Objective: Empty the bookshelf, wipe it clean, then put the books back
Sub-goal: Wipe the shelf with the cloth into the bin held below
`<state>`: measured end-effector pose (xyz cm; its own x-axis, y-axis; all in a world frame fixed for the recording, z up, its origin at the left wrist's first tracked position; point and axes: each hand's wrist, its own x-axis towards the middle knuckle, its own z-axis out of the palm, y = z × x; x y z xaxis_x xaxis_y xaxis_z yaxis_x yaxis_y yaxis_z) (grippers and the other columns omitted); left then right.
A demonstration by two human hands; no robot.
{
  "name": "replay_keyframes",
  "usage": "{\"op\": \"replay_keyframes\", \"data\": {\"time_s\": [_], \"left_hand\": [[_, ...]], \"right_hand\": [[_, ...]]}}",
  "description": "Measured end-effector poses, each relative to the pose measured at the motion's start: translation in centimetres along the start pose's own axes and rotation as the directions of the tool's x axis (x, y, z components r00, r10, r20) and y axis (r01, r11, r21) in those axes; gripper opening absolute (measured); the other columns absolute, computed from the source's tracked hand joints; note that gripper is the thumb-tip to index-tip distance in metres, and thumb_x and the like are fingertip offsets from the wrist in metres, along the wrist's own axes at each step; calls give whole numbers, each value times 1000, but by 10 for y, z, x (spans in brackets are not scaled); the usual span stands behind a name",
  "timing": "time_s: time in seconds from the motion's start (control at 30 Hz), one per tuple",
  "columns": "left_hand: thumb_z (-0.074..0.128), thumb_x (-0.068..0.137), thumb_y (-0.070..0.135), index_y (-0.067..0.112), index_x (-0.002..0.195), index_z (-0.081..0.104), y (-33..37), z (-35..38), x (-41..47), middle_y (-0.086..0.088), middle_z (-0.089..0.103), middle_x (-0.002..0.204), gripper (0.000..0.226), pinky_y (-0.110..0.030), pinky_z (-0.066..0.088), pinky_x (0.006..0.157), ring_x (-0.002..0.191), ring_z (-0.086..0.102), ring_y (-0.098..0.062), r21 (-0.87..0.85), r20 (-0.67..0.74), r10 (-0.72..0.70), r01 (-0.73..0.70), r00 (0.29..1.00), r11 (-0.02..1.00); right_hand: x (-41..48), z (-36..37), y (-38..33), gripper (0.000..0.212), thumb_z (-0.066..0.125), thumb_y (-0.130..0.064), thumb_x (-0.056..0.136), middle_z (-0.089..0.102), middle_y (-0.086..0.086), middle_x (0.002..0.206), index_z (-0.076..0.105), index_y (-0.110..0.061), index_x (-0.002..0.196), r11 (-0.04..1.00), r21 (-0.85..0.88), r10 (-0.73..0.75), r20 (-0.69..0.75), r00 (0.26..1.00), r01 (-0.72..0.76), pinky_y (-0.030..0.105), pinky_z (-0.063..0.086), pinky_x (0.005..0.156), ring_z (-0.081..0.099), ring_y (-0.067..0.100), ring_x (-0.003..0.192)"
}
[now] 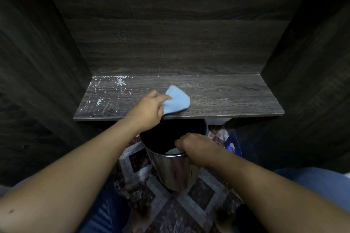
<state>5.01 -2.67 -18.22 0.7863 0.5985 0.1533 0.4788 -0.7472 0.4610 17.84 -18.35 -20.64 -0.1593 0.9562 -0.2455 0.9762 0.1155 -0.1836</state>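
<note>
Head view looks down into a dark wood-grain bookshelf compartment (170, 43), with both bare forearms reaching forward. The left hand (149, 111) is clenched around a light blue cloth (177, 100), thumb on top. The cloth's free part fans out to the right of the knuckles and lies on the shelf board (227, 98) at its front edge. White dust specks (119, 81) are scattered over the board to the left of that hand and beyond it, thickest toward the back corner.

Below and to the right of the left hand, the right hand (195, 147) grasps the near rim of a shiny metal bin (174, 172), fingers curled over the edge into its dark inside. The bin's open mouth sits just under the board's front edge, beneath the cloth. Something pale shows inside the bin, just left of the right hand's fingers; what it is I cannot tell.

Under both hands lies a diamond-patterned floor (198, 200). A blue object (233, 143), too dim to identify, stands to the right of the right hand.
</note>
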Motion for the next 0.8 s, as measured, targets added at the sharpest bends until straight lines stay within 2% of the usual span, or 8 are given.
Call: {"op": "replay_keyframes", "data": {"time_s": [0.07,0.13,0.2,0.27,0.3,0.4,0.53,0.8], "left_hand": [[52,93,7,15,132,56,6,-3,0,-8,50,111,41,-23,36,95,105,52,-21,-59,-161,21,-31,987,998],[52,94,8,16,134,54,8,-3,0,-8,49,113,41,-22,35,95,106,50,-19,-63,-173,7,-18,985,998],[51,93,8,17,135,54,4,1,-1,-10,50,120,43,-24,35,96,112,51,-24,11,-9,-18,18,1000,1000],[50,93,8,19,134,54,2,5,-3,-11,51,125,43,-23,34,95,117,50,-27,85,185,-53,38,981,996],[50,93,9,20,134,54,2,4,-3,-11,51,124,43,-22,34,93,116,51,-28,79,201,-58,43,978,996],[50,93,9,20,133,55,1,-3,-2,-8,48,113,42,-27,38,94,108,54,-28,10,86,-53,52,995,999],[50,94,9,19,134,54,-8,-13,-6,-3,44,110,42,-22,33,96,109,51,-25,-10,14,-106,106,994,994],[50,94,10,18,135,53,-30,-39,-27,-11,46,126,42,-25,32,102,119,47,-27,-46,-160,-291,288,943,957]], "right_hand": [[0,-1,-1,22,56,-1,83,59,14,108,57,-7,104,1000,-3,-2,0,1000,2,38,45,77,55,31,102],[0,0,-2,23,55,0,84,59,14,109,58,-7,106,1000,-11,-4,-1,1000,4,37,44,77,54,31,103],[1,0,-2,23,55,-1,84,59,14,108,58,-7,106,1000,-8,-7,-3,1000,7,38,45,77,55,31,103],[2,1,-2,22,56,-2,84,59,13,107,57,-8,105,1000,-16,-9,6,1000,9,39,47,78,54,31,102],[3,1,-2,21,56,-2,84,59,13,107,57,-8,104,1000,-19,-13,6,1000,13,40,49,78,54,31,102],[6,1,-3,20,56,-1,83,59,13,105,57,-8,102,1000,-15,-17,-4,1000,17,40,49,78,55,32,101],[14,2,-6,20,57,-3,84,59,12,107,57,-9,104,1000,-15,-21,-6,1000,21,39,50,79,55,32,103],[33,0,-18,16,57,-8,86,59,10,108,55,-10,102,999,-14,-46,-41,998,46,38,50,80,55,30,103]]}}
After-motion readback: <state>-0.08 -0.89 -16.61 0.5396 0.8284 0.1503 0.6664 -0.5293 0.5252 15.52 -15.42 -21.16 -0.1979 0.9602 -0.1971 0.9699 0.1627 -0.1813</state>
